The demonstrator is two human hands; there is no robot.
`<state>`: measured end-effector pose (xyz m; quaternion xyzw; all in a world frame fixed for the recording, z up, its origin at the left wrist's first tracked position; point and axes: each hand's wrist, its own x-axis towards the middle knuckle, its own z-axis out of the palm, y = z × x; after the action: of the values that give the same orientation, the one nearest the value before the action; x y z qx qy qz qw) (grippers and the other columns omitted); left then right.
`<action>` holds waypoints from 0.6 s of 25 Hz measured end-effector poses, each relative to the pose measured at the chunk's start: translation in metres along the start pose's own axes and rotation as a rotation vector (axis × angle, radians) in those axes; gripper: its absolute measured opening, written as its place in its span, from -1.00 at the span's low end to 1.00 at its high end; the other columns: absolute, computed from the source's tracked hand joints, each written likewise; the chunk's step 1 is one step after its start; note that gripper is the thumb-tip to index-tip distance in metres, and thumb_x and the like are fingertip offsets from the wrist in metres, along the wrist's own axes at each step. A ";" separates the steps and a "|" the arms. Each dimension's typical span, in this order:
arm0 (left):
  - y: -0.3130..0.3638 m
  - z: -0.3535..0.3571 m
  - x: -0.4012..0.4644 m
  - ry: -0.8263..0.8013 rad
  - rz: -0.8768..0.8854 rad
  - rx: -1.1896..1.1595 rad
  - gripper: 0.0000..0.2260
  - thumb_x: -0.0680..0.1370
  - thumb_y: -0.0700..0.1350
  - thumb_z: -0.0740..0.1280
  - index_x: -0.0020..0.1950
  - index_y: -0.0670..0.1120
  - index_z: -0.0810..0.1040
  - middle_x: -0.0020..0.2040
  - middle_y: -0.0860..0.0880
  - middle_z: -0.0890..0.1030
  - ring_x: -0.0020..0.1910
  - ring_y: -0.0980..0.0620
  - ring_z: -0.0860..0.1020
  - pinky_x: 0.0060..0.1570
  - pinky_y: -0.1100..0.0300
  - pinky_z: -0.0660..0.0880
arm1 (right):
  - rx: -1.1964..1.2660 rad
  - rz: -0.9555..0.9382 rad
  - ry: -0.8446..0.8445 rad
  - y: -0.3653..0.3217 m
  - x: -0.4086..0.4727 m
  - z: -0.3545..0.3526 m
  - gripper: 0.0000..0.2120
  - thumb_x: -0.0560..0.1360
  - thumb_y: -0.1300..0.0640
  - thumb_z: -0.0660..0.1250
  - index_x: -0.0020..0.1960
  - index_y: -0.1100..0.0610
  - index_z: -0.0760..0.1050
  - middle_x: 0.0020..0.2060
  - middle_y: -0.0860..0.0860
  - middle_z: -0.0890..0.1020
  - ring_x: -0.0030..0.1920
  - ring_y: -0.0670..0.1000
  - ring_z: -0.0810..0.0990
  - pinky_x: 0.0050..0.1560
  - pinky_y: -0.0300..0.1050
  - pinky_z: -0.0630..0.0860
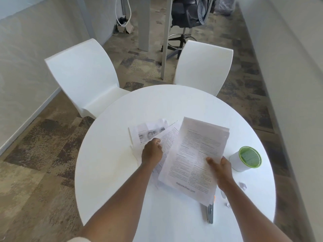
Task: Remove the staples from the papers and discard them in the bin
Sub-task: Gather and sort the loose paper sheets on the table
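A thick sheaf of printed pages (pixel 194 154) is lifted off the round white table (pixel 111 154), tilted, with my right hand (pixel 221 170) gripping its right edge. My left hand (pixel 152 152) rests on a second printed set (pixel 168 138) lying under the sheaf, fingers curled at its edge. A third set with a picture of eyes (pixel 148 131) lies flat further back. A small white bin with a green rim (pixel 245 158) stands on the table to the right of the sheaf. No staple can be made out.
A grey flat tool (pixel 209 213) lies near the front edge, partly under the sheaf. Small paper scraps (pixel 243 186) lie right of my right wrist. Two white chairs (pixel 83 74) (pixel 202 67) stand behind the table.
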<state>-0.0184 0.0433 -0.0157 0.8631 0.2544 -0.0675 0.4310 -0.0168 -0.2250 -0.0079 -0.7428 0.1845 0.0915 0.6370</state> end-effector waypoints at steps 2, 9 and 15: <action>-0.001 0.004 0.005 0.053 0.029 0.197 -0.63 0.60 -0.10 0.29 0.42 -0.06 0.45 0.37 -0.08 0.52 0.32 -0.12 0.49 0.27 -0.01 0.46 | 0.020 0.021 0.048 0.003 0.006 -0.014 -0.90 0.50 0.27 0.42 -0.08 0.10 0.57 -0.13 0.11 0.69 -0.19 0.10 0.66 -0.10 -0.03 0.60; 0.021 0.016 0.032 -0.015 -0.007 0.553 -0.32 0.49 0.20 0.40 0.48 -0.08 0.25 0.44 -0.14 0.38 0.40 -0.21 0.38 0.34 -0.16 0.30 | 0.121 0.102 0.021 0.019 0.007 -0.024 -0.82 0.49 0.31 0.41 0.08 0.19 0.60 -0.05 0.16 0.71 -0.09 0.17 0.67 -0.03 0.05 0.63; 0.019 0.023 0.041 -0.046 -0.123 0.620 -0.43 0.41 0.10 0.48 0.32 -0.07 0.38 0.25 -0.09 0.56 0.26 -0.17 0.51 0.23 -0.09 0.32 | 0.171 0.159 -0.002 0.033 0.005 -0.018 -0.79 0.50 0.32 0.41 0.13 0.25 0.59 -0.03 0.15 0.72 -0.09 0.15 0.70 -0.18 -0.07 0.63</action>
<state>0.0290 0.0319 -0.0301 0.9346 0.2636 -0.1873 0.1481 -0.0265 -0.2472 -0.0365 -0.6687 0.2494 0.1263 0.6889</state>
